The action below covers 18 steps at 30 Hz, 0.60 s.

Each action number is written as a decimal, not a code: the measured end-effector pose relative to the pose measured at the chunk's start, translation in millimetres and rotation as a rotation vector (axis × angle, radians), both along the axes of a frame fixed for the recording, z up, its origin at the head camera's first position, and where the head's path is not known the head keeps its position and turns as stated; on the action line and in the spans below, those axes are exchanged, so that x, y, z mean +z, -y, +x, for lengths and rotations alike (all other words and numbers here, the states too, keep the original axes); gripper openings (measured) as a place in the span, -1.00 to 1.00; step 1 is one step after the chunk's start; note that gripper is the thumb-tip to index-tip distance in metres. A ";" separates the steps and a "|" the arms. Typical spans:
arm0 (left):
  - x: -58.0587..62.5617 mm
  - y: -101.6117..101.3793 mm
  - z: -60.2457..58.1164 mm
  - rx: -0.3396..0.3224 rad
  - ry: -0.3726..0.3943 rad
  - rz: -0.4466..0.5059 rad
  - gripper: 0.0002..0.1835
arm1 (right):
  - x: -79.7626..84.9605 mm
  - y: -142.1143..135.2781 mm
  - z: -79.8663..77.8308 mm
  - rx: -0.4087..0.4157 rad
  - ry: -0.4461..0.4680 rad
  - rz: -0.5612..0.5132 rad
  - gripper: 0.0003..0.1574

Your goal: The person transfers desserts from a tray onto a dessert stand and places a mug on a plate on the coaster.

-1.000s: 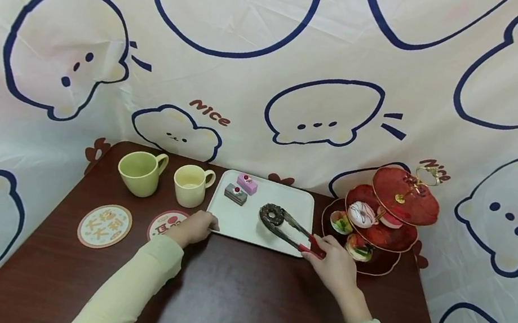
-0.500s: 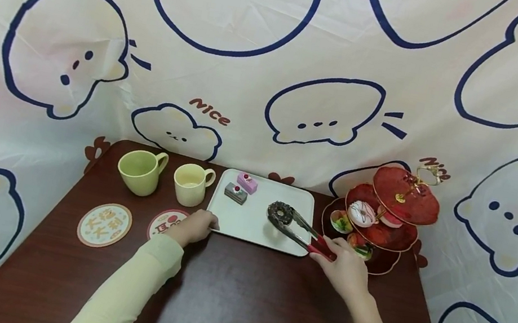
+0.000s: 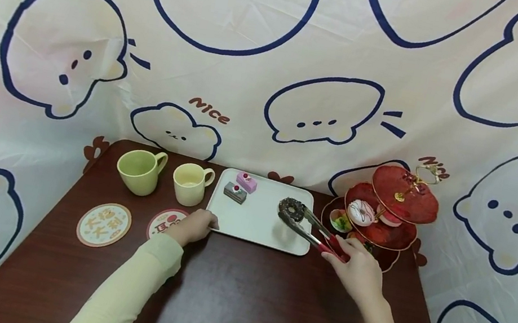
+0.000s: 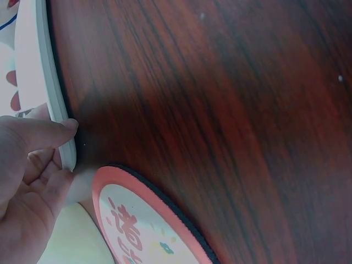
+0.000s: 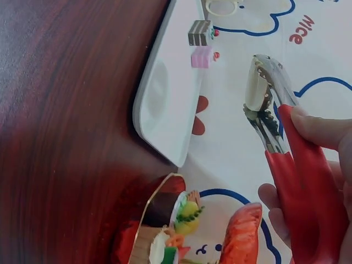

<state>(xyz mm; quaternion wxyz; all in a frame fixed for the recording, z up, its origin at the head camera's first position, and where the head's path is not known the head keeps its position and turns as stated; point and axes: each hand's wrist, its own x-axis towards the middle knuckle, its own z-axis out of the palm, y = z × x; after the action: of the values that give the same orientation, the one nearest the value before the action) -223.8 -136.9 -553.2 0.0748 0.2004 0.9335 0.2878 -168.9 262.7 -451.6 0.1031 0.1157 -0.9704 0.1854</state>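
My left hand (image 3: 195,226) grips the near left corner of the white tray (image 3: 249,221); in the left wrist view its thumb presses the tray's rim (image 4: 53,99). In my right hand (image 3: 360,271) are red-handled tongs (image 5: 300,187). Their metal ends hold a dark chocolate doughnut (image 3: 292,209) with light sprinkles, raised above the tray's right part. The right wrist view shows the doughnut (image 5: 256,88) edge-on, its pale side visible. A grey layered cake (image 3: 235,193) and a pink cake (image 3: 246,182), both topped with red, sit at the tray's back left.
A red tiered stand (image 3: 404,200) at the right carries a white-iced doughnut (image 3: 361,213) and other pastries. Left of the tray stand a green mug (image 3: 139,173) and a cream mug (image 3: 189,187). Two round coasters, one (image 3: 104,225) fully visible and one (image 3: 164,221) partly covered, lie before them.
My right hand has moved right, carrying the tongs and doughnut from mid-tray to above its right part, closer to the stand. The left hand stays at the tray corner.
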 end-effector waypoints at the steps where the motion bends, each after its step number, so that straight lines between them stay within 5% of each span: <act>1: 0.1 -0.1 0.0 0.000 -0.004 -0.001 -0.76 | 0.9 -1.5 0.6 -0.003 -0.004 0.000 -0.32; 18: 0.1 -0.7 -0.7 0.022 0.025 -0.014 -0.76 | 16.3 -33.9 20.3 -0.096 0.005 0.015 -0.25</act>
<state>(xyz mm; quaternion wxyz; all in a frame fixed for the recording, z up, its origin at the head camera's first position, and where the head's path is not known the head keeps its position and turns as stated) -224.5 -136.2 -553.1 0.0849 0.1861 0.9366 0.2846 -148.6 296.6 -435.3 0.1085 0.0691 -0.9765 0.1731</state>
